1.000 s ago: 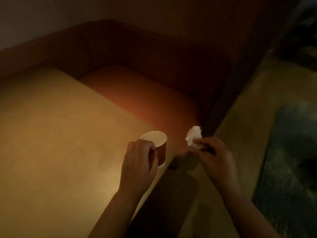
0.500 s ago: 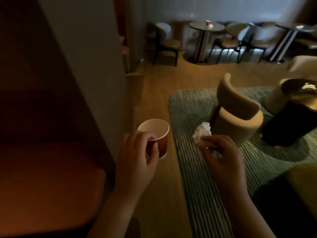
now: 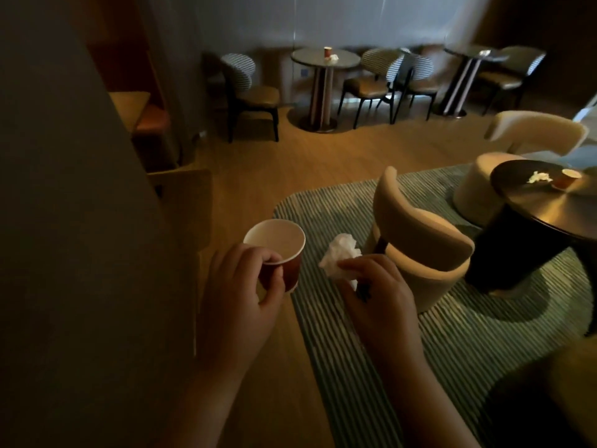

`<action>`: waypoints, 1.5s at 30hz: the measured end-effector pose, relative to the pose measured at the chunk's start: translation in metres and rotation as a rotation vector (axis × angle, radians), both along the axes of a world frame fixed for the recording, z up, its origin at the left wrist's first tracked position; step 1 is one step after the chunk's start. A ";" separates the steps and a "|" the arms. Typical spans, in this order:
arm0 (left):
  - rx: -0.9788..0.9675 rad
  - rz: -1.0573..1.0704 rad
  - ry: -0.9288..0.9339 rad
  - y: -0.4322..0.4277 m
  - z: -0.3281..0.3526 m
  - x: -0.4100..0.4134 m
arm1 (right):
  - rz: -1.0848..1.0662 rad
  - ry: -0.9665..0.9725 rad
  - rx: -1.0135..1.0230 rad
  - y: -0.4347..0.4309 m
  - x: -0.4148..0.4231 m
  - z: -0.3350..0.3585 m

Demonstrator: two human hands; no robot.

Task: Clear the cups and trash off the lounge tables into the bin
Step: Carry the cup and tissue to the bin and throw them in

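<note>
Head view: dim lounge, both hands full.
Left hand: fingers wrapped around red cup, upright, mouth up.
Right hand: fingertips pinching crumpled napkin, just beside the cup.
Far table: another cup, paper.
Right table: cup, napkin; nearer the right hand.
Bin: not visible.

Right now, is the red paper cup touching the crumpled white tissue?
Apart. Head view shows floor and rug between the red paper cup in the left hand and the crumpled white tissue.
</note>
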State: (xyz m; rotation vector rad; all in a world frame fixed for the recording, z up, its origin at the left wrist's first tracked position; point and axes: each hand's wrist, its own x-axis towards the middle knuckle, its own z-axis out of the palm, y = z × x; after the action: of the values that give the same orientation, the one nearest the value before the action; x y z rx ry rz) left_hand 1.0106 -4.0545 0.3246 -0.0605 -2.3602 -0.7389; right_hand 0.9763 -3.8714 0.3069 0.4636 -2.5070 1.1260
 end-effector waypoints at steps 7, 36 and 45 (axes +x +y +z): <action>-0.032 -0.092 0.031 -0.010 0.010 -0.177 | -0.114 -0.038 -0.102 0.023 -0.153 0.002; -0.024 -0.057 -0.002 -0.129 0.019 -0.960 | 0.103 0.005 0.002 -0.128 -0.962 0.030; -0.082 -0.287 -0.072 -0.069 0.008 -1.197 | -0.128 -0.102 -0.058 -0.068 -1.154 0.015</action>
State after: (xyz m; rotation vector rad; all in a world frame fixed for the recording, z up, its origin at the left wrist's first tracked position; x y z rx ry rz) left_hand -0.1862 -4.1234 0.3326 -0.4214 -2.4794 -0.7887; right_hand -0.1777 -3.9395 0.3214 0.2323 -2.5414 1.1967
